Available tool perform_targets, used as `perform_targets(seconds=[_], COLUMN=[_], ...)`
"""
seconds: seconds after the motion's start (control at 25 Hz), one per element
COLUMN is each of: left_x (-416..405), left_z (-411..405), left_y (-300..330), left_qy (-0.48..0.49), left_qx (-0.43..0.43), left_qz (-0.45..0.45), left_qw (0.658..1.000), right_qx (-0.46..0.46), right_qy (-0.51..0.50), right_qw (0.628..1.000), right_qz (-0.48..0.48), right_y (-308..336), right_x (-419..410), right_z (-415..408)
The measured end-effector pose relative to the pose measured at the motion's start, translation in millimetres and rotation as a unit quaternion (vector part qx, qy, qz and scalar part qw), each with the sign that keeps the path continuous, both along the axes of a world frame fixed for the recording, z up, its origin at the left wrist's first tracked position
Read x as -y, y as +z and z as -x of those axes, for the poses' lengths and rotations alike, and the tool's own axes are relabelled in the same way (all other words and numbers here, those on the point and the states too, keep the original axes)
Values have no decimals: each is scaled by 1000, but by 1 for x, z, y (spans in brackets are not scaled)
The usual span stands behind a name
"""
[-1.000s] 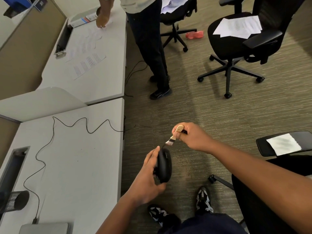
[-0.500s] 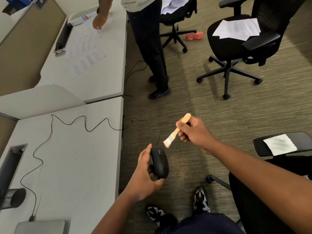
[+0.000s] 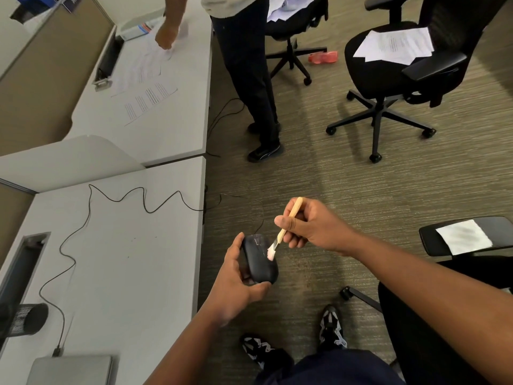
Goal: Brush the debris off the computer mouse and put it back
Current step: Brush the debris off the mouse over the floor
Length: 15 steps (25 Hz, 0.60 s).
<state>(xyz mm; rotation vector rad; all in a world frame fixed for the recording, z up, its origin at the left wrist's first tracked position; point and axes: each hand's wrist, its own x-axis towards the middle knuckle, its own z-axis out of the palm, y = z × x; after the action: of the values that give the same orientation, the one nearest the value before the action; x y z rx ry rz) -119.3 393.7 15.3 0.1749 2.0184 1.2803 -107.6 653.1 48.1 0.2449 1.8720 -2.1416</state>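
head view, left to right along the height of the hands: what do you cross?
Desk → cable → left hand → computer mouse → brush → right hand → chair armrest with white paper.

– Where is the mouse (image 3: pixel 261 259)?
– In the left hand (image 3: pixel 238 284), over the floor, right of the desk (image 3: pixel 116 268).
– And the brush (image 3: pixel 283 232)?
– In the right hand (image 3: pixel 313 226), bristles touching the mouse's top.

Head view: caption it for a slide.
Left hand holds a black mouse while right hand brushes it with a small brush.
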Motion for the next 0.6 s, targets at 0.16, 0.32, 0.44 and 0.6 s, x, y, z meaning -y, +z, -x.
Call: perform_targets(seconds=[0.16, 0.32, 0.44, 0.6], left_x=[-4, -5, -6, -8], left_z=[1, 0, 0, 1], left_y=[6, 9, 12, 15], left_qy=[18, 30, 28, 23], left_qx=[26, 53, 58, 57], left_qz=[-19, -33, -43, -43], left_qw=[999, 998, 997, 997], right_qx=[-17, -51, -71, -129], right_qy=[22, -2, -28, -46], right_qw=[1000, 999, 997, 986], right_qz=[11, -3, -22, -95], right_y=[-1, -8, -13, -17], right_x=[3, 4, 7, 8], right_z=[0, 0, 0, 1])
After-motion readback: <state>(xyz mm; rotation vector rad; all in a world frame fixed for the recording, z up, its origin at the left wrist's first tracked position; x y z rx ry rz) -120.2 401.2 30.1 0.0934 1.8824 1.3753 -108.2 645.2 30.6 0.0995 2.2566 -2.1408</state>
